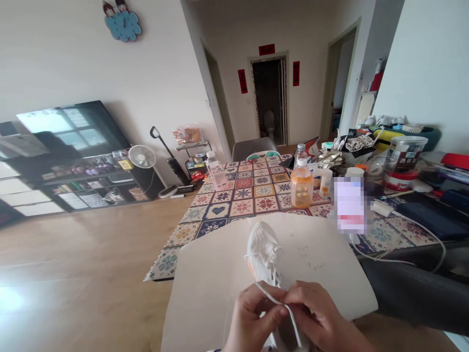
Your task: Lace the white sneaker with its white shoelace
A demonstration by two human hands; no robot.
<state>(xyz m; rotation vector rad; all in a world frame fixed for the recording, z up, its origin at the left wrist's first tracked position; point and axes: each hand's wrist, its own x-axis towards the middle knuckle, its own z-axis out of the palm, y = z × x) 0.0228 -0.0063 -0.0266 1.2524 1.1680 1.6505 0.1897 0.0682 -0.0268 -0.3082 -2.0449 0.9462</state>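
Observation:
A white sneaker (262, 244) rests on a large white sheet (205, 274), its toe pointing away from me and an orange patch on its left side. Over the shoe's opening my left hand (254, 313) pinches a white shoelace (293, 325) between thumb and fingers. My right hand (313, 308) grips the same lace, fingertips meeting those of the left. One lace end stretches up past the left fingers and another hangs down between the hands. Loose laces also lie across the tongue. The hands hide the heel part of the shoe.
A patterned tablecloth (244, 195) covers the table. On it stand an orange drink bottle (302, 186), a clear bottle (217, 171), and a phone (350, 205) on a stand. White cables (427, 225) and cluttered jars fill the right side. A grey chair (414, 293) is at the right.

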